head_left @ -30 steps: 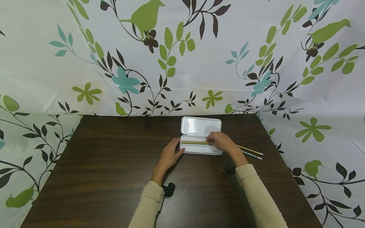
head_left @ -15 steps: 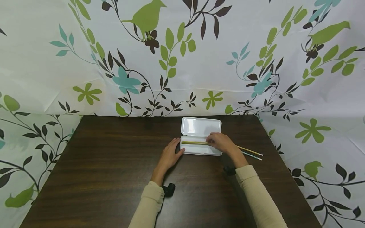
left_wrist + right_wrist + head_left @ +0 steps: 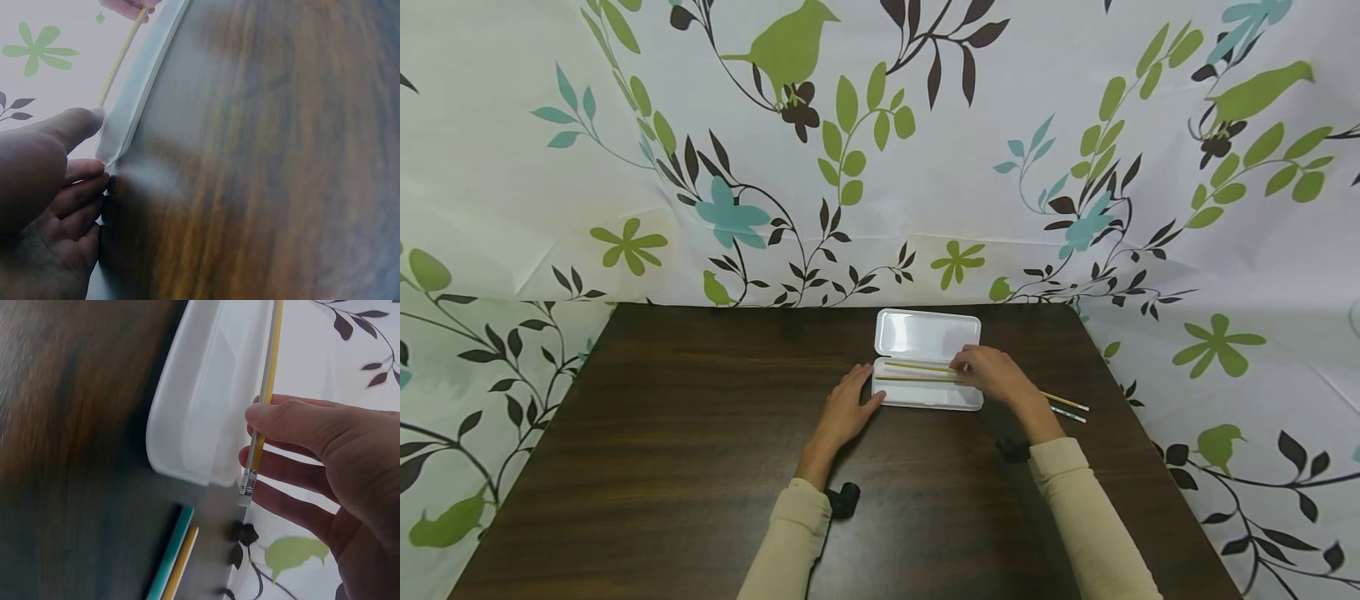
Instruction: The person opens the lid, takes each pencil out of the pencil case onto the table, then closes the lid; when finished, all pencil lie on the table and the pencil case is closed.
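An open white case (image 3: 927, 397) lies on the brown table, its lid (image 3: 917, 333) folded back. My right hand (image 3: 1000, 382) pinches a yellow pencil (image 3: 917, 366) over the case; in the right wrist view the thumb and fingers of my right hand (image 3: 331, 450) hold that pencil (image 3: 270, 362) near its metal and eraser end. A second yellow pencil (image 3: 910, 379) lies in the case. My left hand (image 3: 845, 410) rests at the case's left end, fingers extended; the left wrist view shows the left hand (image 3: 56, 181) touching the case's corner (image 3: 115, 140).
Right of the case, a yellow pencil (image 3: 1067, 402) and a teal patterned pencil (image 3: 1069, 414) lie on the table (image 3: 700, 433), partly behind my right forearm. A white cloth with leaves and birds (image 3: 850, 267) hangs behind the table's far edge.
My right hand has moved slightly right and up with one pencil, which now lies apart from the other and at an angle. My left hand has stayed at the case's end.
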A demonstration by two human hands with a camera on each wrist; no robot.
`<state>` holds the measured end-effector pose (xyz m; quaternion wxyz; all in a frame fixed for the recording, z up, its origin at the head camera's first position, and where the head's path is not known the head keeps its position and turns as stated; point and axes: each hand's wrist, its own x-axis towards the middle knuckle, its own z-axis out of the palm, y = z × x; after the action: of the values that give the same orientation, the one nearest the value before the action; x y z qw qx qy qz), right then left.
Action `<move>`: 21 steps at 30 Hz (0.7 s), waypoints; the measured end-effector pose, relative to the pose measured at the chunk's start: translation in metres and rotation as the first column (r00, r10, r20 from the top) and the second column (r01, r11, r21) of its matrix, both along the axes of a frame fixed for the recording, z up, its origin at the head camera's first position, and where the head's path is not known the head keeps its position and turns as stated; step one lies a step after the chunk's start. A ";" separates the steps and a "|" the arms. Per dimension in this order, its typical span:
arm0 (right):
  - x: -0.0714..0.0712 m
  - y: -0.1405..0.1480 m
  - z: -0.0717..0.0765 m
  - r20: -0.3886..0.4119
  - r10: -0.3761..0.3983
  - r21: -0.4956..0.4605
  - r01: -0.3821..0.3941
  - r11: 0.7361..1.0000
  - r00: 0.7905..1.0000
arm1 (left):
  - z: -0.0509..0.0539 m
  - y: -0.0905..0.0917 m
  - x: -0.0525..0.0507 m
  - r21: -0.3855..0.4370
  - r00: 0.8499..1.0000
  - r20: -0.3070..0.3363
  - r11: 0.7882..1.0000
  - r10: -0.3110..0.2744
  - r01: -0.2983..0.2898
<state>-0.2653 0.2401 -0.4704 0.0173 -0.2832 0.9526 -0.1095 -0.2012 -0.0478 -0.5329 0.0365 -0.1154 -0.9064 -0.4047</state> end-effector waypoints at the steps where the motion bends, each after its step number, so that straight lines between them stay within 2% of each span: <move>1: 0.001 0.004 0.000 -0.003 -0.004 -0.001 0.004 1.000 1.000 | 0.000 0.000 0.000 -0.002 1.000 -0.003 1.000 -0.001 0.001; 8: 0.008 0.037 0.005 -0.047 -0.045 -0.015 0.045 0.999 0.998 | -0.001 0.000 0.000 -0.007 1.000 -0.015 1.000 -0.003 0.003; 15: 0.019 0.070 0.013 -0.066 -0.115 -0.009 0.115 0.993 0.991 | -0.003 0.001 -0.002 0.015 0.997 -0.072 1.000 -0.010 0.011; 21: 0.031 0.099 0.015 -0.063 -0.165 0.009 0.166 0.986 0.984 | -0.004 0.000 -0.002 0.005 0.999 -0.048 1.000 -0.010 0.010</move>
<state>-0.2340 0.3391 -0.4554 -0.0195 -0.2063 0.9737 -0.0952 -0.2033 -0.0480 -0.5372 0.0565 -0.1296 -0.9036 -0.4043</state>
